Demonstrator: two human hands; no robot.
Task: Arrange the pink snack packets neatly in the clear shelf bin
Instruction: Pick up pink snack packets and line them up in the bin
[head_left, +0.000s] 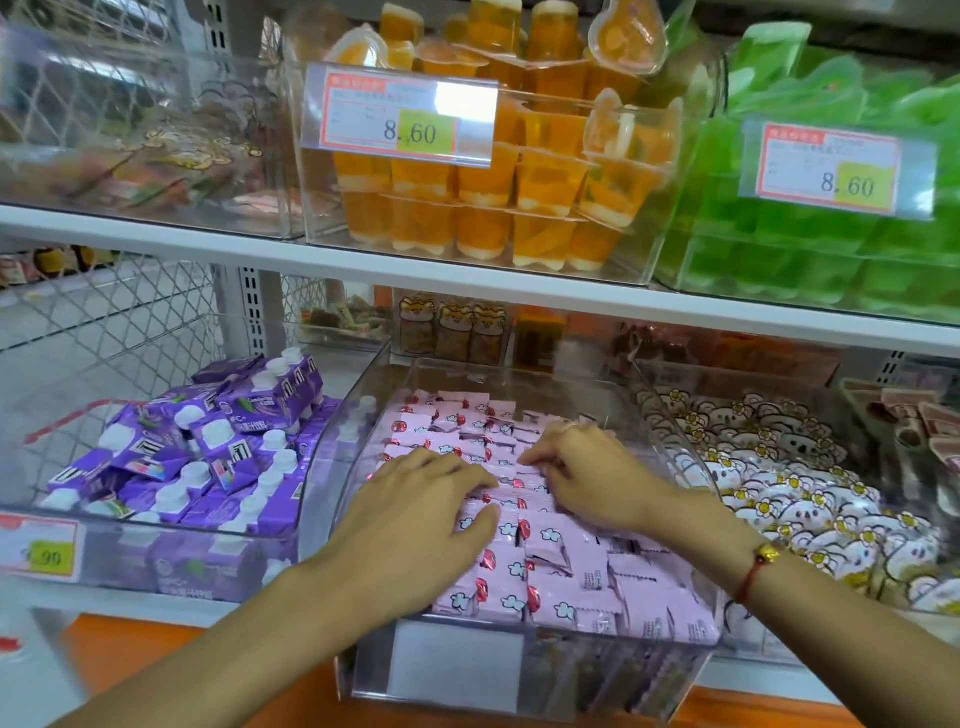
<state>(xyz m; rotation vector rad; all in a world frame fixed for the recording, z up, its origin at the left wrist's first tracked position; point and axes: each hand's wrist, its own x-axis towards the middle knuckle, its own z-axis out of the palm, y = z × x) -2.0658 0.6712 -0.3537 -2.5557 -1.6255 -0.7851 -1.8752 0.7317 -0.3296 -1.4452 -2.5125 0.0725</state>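
A clear shelf bin on the lower shelf holds several pink snack packets printed with white clouds and red marks. Both hands are inside the bin over the packets. My left hand lies flat with fingers stretched out, pressing on the packets at the middle left. My right hand rests on the middle rows, its fingers bent down onto the packets; whether they pinch one is not plain. A ring is on that hand and a red cord bracelet on its wrist. Packets under both hands are hidden.
A bin of purple cartons stands to the left, a bin of white flower-print packets to the right. The shelf above carries orange jelly cups and green jelly packs with price tags, overhanging the bin.
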